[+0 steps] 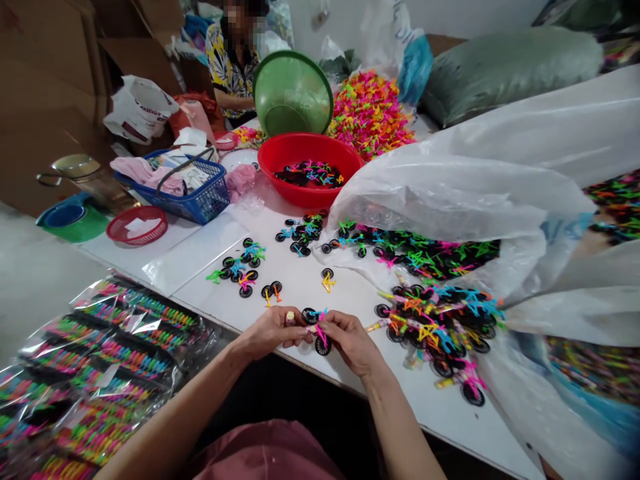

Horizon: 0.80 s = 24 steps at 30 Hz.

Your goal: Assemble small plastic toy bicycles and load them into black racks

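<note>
Over the front edge of the table, my left hand (274, 331) and my right hand (349, 339) meet around a small toy bicycle (320, 332) with pink and blue parts and black wheels. The fingertips of both hands are closed on it. A small pale yellow piece (290, 316) shows at my left fingers; I cannot tell whether it is a ring or a held part. Just beyond lie a yellow bicycle part with a wheel (327, 281) and two orange ones (272, 291). To the right is a pile of toy bicycles with candy-like tubes (435, 323).
A red basin (310, 143) of toy parts stands ahead, a green basin (293, 93) tilted behind it. An open plastic bag (450, 180) spills bicycles at right. Packed bags (120, 333) lie at lower left, near a blue basket (207, 190). Another person (233, 63) sits across.
</note>
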Each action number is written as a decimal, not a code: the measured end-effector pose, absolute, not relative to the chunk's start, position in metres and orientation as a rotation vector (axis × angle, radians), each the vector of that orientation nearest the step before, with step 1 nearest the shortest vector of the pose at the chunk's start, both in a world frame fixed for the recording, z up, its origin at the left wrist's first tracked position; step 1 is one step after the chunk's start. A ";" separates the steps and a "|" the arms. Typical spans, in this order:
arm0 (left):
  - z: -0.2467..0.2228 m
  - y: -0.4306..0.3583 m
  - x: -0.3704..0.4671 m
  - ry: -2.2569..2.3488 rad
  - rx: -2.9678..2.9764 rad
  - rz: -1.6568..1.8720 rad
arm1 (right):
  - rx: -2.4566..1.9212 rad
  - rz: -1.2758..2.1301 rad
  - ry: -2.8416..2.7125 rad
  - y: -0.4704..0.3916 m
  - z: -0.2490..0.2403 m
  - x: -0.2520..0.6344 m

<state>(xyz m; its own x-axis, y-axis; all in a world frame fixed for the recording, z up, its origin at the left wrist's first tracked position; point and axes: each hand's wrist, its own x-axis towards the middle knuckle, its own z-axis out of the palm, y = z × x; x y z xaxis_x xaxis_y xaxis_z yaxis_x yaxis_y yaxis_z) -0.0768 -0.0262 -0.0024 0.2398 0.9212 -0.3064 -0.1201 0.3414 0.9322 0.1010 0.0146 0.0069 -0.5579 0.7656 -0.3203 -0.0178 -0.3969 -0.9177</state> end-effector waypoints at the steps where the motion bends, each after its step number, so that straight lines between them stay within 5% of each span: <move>1: -0.007 -0.028 -0.076 1.152 0.969 0.892 | -1.099 1.909 -1.334 0.012 0.004 0.098; 5: -0.019 -0.033 -0.064 1.444 1.040 1.005 | -1.343 1.379 -1.534 0.006 -0.003 0.081; 11: 0.002 -0.011 -0.041 1.250 1.066 0.953 | -1.469 1.116 -1.785 0.020 0.035 0.148; 17: 0.004 0.011 -0.091 1.712 1.177 1.132 | -1.863 -0.278 -2.010 0.051 0.076 0.218; 24: 0.009 -0.031 -0.159 2.146 1.109 1.193 | -1.423 0.260 -2.333 0.075 -0.017 0.070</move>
<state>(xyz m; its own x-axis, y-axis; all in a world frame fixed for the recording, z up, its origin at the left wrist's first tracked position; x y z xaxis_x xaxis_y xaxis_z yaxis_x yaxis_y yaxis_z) -0.1586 -0.0311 0.0090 -0.5793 0.8151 0.0022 0.4323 0.3049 0.8486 0.0704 0.0753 -0.0175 -0.4055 0.8837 0.2339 0.8106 0.4659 -0.3547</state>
